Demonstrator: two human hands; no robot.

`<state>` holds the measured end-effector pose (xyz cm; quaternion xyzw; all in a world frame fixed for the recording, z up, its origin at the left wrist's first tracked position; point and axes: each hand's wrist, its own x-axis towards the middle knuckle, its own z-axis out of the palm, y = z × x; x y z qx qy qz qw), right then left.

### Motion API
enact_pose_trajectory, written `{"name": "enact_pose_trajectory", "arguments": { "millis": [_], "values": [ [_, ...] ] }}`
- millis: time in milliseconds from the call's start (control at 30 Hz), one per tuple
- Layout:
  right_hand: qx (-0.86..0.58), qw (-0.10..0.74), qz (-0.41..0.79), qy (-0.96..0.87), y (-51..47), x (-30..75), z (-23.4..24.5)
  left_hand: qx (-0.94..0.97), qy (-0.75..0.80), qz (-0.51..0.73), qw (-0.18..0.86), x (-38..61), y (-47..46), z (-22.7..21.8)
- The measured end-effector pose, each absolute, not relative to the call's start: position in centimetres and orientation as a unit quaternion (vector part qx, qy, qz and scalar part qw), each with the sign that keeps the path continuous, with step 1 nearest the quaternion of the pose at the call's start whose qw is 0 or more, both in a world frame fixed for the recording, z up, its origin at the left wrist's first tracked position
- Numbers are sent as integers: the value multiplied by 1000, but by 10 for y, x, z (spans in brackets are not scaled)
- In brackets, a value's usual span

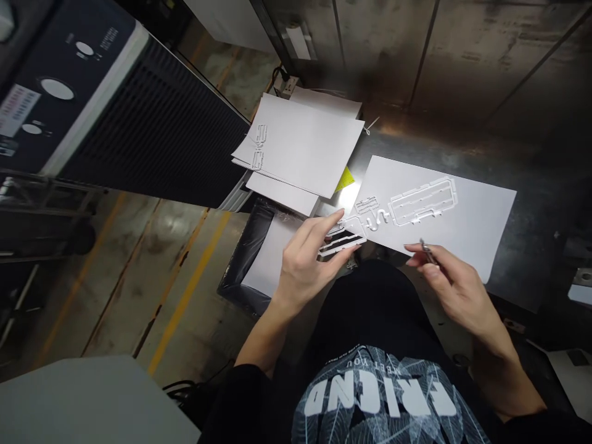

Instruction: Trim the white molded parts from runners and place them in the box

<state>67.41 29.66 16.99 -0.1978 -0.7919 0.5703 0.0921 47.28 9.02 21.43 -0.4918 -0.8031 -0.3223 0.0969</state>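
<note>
A white sheet point(467, 206) with die-cut outlines lies on the dark metal bench point(531, 259). My left hand point(308, 262) pinches a white cut-out strip point(340, 242) that hangs off the sheet's near left corner. My right hand point(451, 280) holds a thin metal tool point(428, 251), tweezers or a small blade, its tip just above the sheet's near edge.
A stack of white sheets point(303, 148) sits at the back left of the bench, a yellow scrap point(345, 180) beside it. Below the bench's left end stands a black-lined bin point(252, 253) with white waste. A large dark machine point(115, 105) fills the left.
</note>
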Motion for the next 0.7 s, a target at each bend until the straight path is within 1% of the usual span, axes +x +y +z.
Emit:
{"name": "enact_pose_trajectory", "arguments": {
  "millis": [133, 367, 700],
  "values": [
    [-175, 79, 567, -801, 283, 654, 172, -499, -795, -324, 121, 476, 94, 215],
    [-168, 97, 581, -790, 279, 636, 169, -499, -790, -338, 114, 482, 96, 209],
    [-161, 153, 558, -800, 280, 632, 169, -508, -782, -336, 133, 486, 99, 201]
  ]
}}
